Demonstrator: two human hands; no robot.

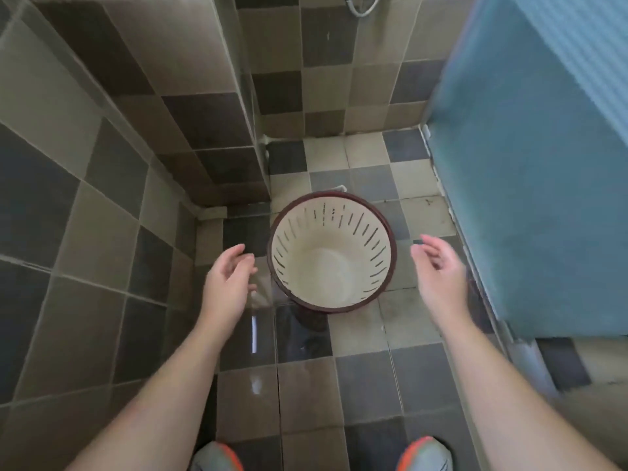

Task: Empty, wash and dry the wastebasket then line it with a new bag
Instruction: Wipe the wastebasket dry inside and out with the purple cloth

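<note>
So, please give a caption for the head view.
Open hands, left hand and right hand, flank empty wastebasket on tiled floor.

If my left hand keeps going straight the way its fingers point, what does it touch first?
Probably the dark rim of the wastebasket: the left hand is open beside it, fingers aimed toward its near-left side. Depth is unclear, so it might pass just above.

Just one view here, a wide-angle head cam looking almost straight down at a tiled floor (360,385) from standing height. Wastebasket (331,253) sits mid-frame, shoes (424,453) at 6 o'clock, tiled wall (102,164) bending off toward 9, blue door (526,181) toward 3. Edges are pretty warped by the lens.
</note>
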